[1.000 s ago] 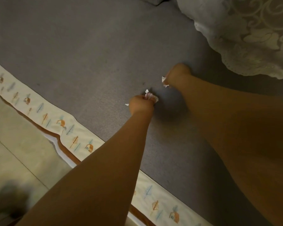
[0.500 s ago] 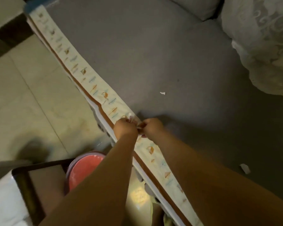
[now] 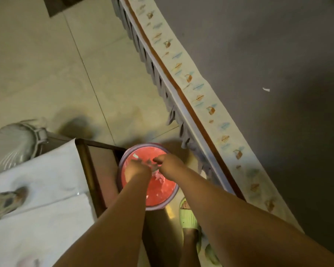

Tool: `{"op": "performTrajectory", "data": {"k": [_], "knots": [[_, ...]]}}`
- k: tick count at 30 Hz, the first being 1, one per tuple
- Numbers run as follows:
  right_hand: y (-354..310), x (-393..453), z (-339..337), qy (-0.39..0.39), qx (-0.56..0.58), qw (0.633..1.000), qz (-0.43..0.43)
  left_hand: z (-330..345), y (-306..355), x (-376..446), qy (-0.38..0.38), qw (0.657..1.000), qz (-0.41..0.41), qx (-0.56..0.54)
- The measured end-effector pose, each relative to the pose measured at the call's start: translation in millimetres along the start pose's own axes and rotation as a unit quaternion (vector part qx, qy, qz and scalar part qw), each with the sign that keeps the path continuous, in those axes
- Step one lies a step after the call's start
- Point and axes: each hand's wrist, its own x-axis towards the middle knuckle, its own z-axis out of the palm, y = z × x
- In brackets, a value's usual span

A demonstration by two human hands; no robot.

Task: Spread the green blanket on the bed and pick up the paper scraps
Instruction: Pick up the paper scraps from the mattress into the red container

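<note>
Both my hands hover over a red bin (image 3: 163, 191) with a purple rim, which stands on the floor beside the bed. My left hand (image 3: 137, 171) and my right hand (image 3: 169, 164) meet fingertip to fingertip, with white paper scraps (image 3: 152, 166) between them. Curled fingers of the right hand touch those scraps. Blur hides the left hand's fingers. More scraps (image 3: 135, 155) lie inside the bin. One small white scrap (image 3: 266, 89) lies on the dull grey-looking cover of the bed (image 3: 268, 45), far from both hands.
A cream border strip (image 3: 199, 87) with a leaf print runs along the bed edge. A dark wooden table (image 3: 96, 166) with white cloth (image 3: 46, 189) stands left of the bin. A fan (image 3: 12, 143) is at far left. My foot in a green slipper (image 3: 188, 214) stands by the bin.
My view has swung from the bed down to the floor. Both hands moved from the bed edge with the scraps to above the red bin, where scraps are coming loose.
</note>
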Motion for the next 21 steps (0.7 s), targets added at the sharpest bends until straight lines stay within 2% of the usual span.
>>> {"op": "performTrajectory", "data": {"k": [3,4,6,10,13,15,17,21], "knots": [[-1.5,4.3,15.8,0.008,-0.01,1.0,-0.02,-6.7,-13.7,11.2,-0.008,0.999,-0.019,0.042],[-5.0,3.9,19.0,0.01,-0.021,1.0,-0.019,-11.1,-16.3,13.9,0.006,1.0,-0.03,0.005],[-6.6,8.9,20.3,0.016,-0.038,0.999,-0.023,-11.2,-19.9,12.6,0.029,0.999,-0.013,0.031],[-5.6,12.4,17.6,0.044,-0.043,0.998,-0.01,-11.5,-13.7,21.5,-0.002,0.999,-0.04,0.015],[-1.3,14.5,7.3,0.082,0.0,0.997,-0.011,-7.6,11.1,17.3,-0.036,0.999,0.021,-0.019],[0.6,12.8,-5.9,0.119,0.013,0.992,-0.025,-1.5,38.1,12.6,-0.043,0.995,0.081,0.032],[6.7,9.5,-29.3,0.162,0.033,0.986,-0.023,14.7,73.0,3.8,-0.005,0.986,0.148,0.076],[18.3,11.7,-99.6,0.277,0.143,0.95,-0.032,49.1,153.2,-24.2,0.01,0.967,0.252,0.046]]}}
